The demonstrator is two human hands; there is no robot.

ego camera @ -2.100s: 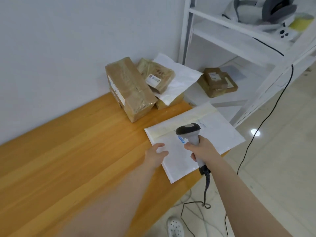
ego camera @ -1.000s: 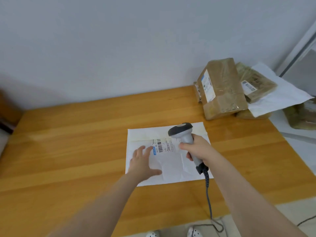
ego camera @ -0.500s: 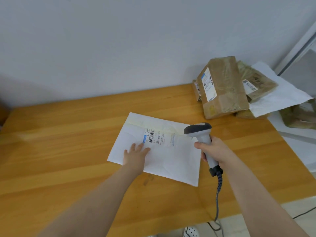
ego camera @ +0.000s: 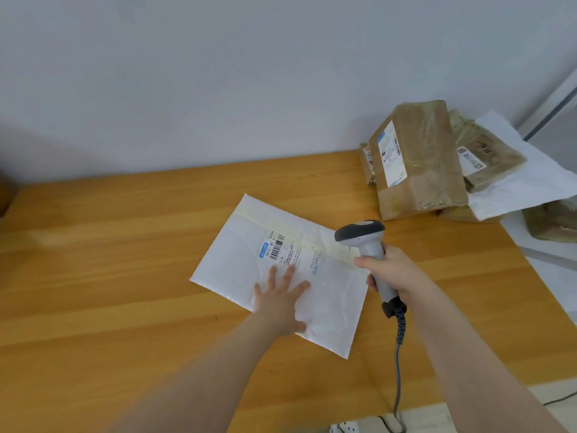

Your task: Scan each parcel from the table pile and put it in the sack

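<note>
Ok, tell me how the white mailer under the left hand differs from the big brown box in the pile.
The white mailer is flat and thin; the brown box is bulky and tall. The mailer lies apart, pressed by the left hand; the box sits among other parcels, untouched. Both carry printed labels.

Mailroom: piled parcels (ego camera: 418, 164), barcode scanner (ego camera: 359, 233)

White mailer (ego camera: 327, 307) flat, label (ego camera: 287, 250) up
</note>
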